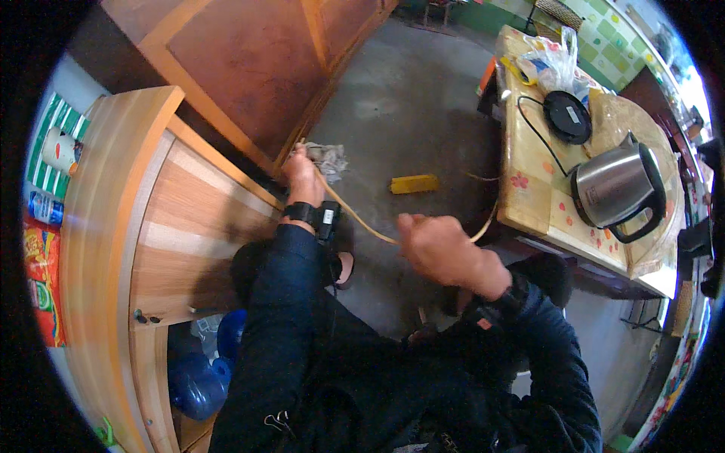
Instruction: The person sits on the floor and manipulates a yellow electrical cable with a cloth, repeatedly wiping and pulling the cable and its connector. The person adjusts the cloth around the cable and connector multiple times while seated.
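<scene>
A thin, pale tan strip (353, 214) sags between my two hands; whether it is cane or cord I cannot tell. My left hand (303, 183) is closed around one end, beside the brown cabinet, and a short tip pokes out past the fingers. Lower and to the right, my right hand (447, 248) grips the strip in a closed fist. Beyond that fist the strip curves up toward the table's edge. On the floor past my hands lies a yellow block-like piece (414, 183). A crumpled greyish rag (330, 160) rests just beyond my left hand.
At right, a table (521, 181) with a patterned cover carries a steel kettle (615, 185), its black base (567, 118) with a cord, and plastic bags (557, 64). A wooden cabinet (204, 226) stands close at left, with blue water jugs (200, 385) in its lower opening.
</scene>
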A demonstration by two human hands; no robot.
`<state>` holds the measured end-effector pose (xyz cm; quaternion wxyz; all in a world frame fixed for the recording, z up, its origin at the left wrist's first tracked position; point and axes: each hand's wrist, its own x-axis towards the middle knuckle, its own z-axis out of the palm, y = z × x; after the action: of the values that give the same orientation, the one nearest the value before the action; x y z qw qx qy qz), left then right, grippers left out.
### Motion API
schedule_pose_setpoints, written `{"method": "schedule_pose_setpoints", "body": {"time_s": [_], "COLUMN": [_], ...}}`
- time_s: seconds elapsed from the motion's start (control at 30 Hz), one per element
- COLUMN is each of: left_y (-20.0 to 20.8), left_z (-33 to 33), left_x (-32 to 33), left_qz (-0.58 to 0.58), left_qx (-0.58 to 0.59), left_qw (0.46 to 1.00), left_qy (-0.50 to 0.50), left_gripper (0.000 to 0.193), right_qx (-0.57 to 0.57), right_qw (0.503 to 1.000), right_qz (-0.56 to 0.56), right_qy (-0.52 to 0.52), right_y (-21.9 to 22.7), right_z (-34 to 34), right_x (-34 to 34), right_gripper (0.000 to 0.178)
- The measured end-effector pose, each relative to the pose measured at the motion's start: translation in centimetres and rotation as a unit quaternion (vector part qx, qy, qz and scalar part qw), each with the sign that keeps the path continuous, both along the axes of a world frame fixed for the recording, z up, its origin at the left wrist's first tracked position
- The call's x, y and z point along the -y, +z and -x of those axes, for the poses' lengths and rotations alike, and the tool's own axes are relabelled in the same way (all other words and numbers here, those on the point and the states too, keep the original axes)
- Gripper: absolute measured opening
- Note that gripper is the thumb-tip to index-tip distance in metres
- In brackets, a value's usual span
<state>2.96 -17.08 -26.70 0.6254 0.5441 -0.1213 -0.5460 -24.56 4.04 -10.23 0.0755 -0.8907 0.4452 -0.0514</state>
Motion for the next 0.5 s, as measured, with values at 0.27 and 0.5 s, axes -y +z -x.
{"method": "schedule_pose_setpoints", "body": {"time_s": [0.27, 0.5], "left_y": [0.6, -2.2], "left_z": [-1.0, 2.4], "left_x": [0.1, -3.4], "left_qz": [0.035, -0.014], "left_qx": [-0.083, 0.034], "left_qw": [0.996, 0.999], "left_qy": [0.004, -0.007], "left_gripper": [0.028, 0.021], "right_qx": [0.188, 0.096], "right_qw": [0.981, 0.979], "right_qz": [-0.046, -0.178], "right_qy": [-0.021, -0.024], "right_y": [-7.0, -13.1], "right_z": [-2.9, -0.3], "right_x": [-1.5, -3.2], "right_gripper": [0.015, 0.021]}}
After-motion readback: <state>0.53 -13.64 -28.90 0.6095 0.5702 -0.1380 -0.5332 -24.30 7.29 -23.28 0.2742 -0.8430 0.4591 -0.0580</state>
